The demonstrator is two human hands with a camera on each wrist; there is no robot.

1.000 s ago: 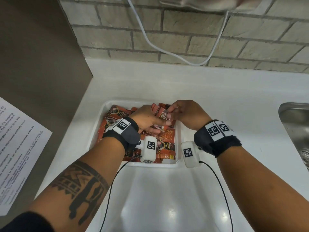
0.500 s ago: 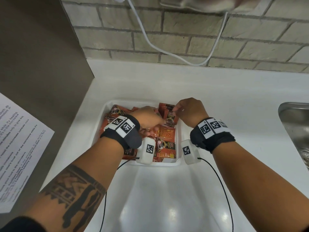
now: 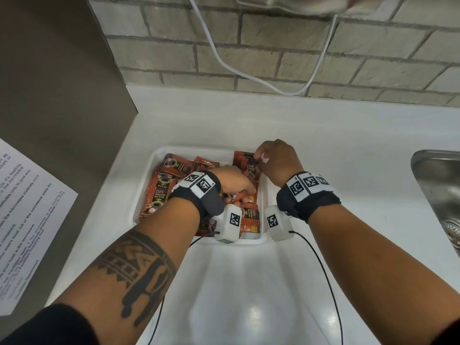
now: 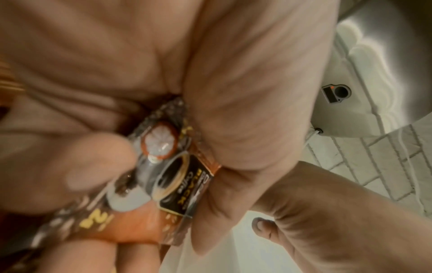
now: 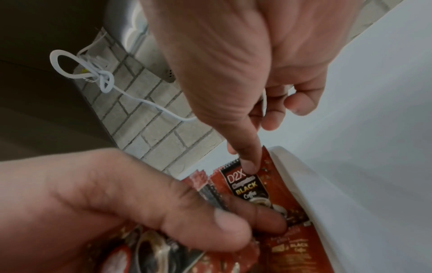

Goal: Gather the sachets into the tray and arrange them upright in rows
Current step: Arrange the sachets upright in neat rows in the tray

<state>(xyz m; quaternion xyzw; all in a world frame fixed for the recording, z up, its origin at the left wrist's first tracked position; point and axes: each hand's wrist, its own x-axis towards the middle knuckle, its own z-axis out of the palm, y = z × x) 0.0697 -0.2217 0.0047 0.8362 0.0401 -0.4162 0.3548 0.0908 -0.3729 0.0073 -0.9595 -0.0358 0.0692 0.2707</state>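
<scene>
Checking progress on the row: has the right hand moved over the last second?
Yes. The right hand has shifted from mid-tray toward the far right corner of the tray, where its index finger touches a sachet.

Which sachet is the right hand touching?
The sachet in the far right corner of the tray, propped against its wall: the right hand rests a forefinger on its top edge. The left hand grips other sachets; the rest lie flat.
</scene>
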